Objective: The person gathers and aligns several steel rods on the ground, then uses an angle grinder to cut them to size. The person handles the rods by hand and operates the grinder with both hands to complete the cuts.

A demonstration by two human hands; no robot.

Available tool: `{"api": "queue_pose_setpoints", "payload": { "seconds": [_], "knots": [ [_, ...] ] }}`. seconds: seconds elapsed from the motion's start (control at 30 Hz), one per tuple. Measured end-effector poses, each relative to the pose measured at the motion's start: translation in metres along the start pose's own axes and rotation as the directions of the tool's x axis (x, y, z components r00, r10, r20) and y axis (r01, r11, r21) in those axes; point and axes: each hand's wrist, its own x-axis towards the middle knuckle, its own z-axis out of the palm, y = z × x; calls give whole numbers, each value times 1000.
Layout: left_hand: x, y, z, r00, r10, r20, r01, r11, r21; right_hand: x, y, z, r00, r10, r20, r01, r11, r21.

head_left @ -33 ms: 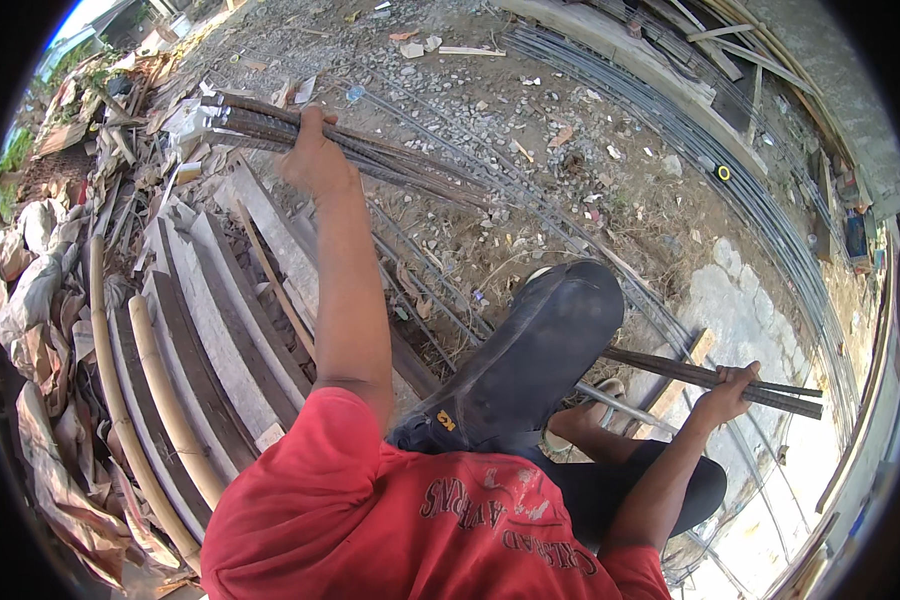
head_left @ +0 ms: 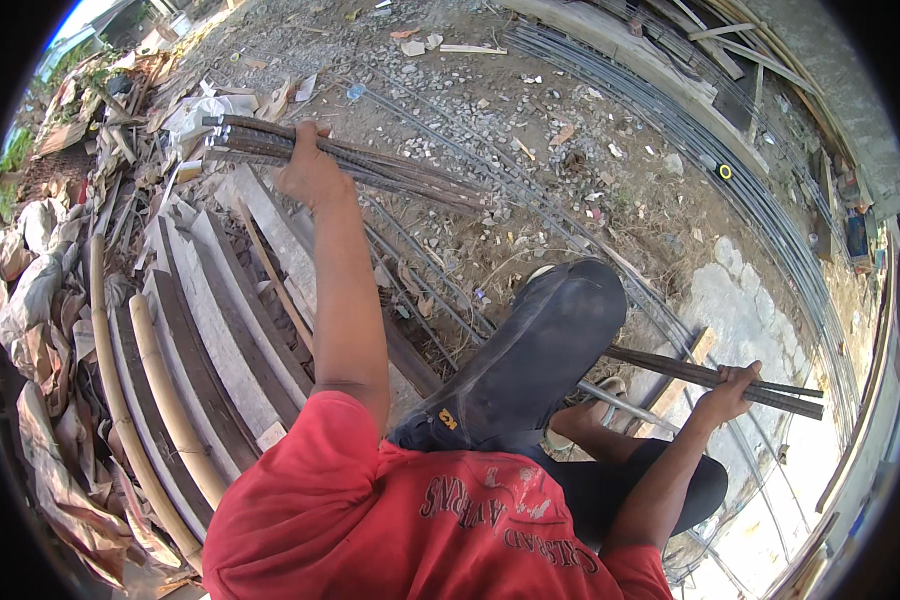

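My left hand (head_left: 313,175), arm stretched out to the far left, is closed around a bundle of dark rebar rods (head_left: 415,178). The rods' cut ends stick out left of the fist, and their other ends lie over the gravelly ground. On the right, my right hand (head_left: 730,392) grips a second, thinner bundle of dark rebar rods (head_left: 660,366) close to its right end. That bundle's left end is hidden behind my bent knee (head_left: 578,295). Below it, a grey metal pipe (head_left: 625,405) slants past my foot.
Long grey steel bars (head_left: 670,120) curve along the right side, with a yellow ring-shaped item (head_left: 725,172) on them. Concrete beams (head_left: 220,330) and bamboo poles (head_left: 165,390) lie at left beside crumpled sacks (head_left: 35,275). A wooden piece (head_left: 698,350) sits under the right-hand rods.
My left hand and its rebar bundle have dropped slightly toward me. My right hand and its rods look unmoved.
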Motion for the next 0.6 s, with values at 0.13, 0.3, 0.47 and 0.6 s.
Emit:
{"api": "queue_pose_setpoints", "payload": {
  "seconds": [0.13, 0.3, 0.47, 0.6],
  "knots": [
    [39, -30, -113, 980, 118, -161, -94, 984, 150, -3, 0, 2, 1000, 19, -6, -20, 999, -45],
    [74, -14, -228, 916, -79, -393, 124, 988, 91, -5, -6, 8, 997, 27, -72, -33, 997, -76],
    [100, -13, -338, 872, -256, -417, 237, 967, -96, -19, -15, 31, 990, 19, -139, -45, 981, -189],
    [92, -26, -391, 860, -321, -396, 310, 946, -94, -16, -9, 21, 999, -15, -32, 11, 993, -115]
  ]
}}
